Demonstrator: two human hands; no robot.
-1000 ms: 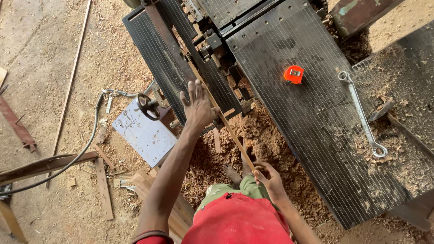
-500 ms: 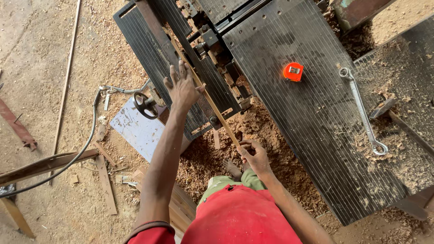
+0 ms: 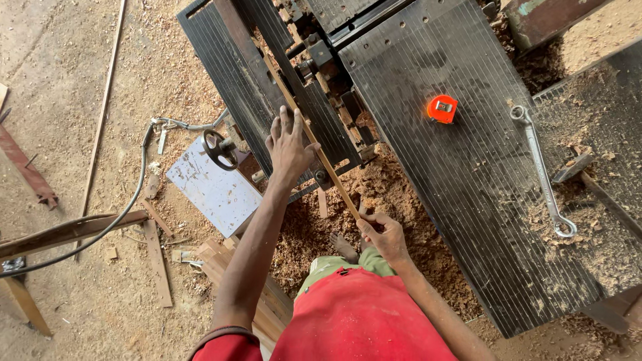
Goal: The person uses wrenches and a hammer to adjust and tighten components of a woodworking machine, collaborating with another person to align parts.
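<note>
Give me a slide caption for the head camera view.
Left hand presses a thin wooden strip onto the ribbed machine table; right hand grips its near end.

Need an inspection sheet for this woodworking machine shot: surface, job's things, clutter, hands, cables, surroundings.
Surface: dark ribbed metal machine table, sawdust on its right side.
Job's things: thin wooden strip lying lengthwise on the machine bed.
Clutter: orange tape measure and a ring spanner on the table; wood offcuts on the floor.
Hands: left hand flat with fingers spread, pressing the strip down; right hand closed in a grip on the strip's near end.
Cables: grey cable running across the floor to the machine's side.
Surroundings: sawdust heap under the machine, black handwheel, bare foot in the shavings.
</note>
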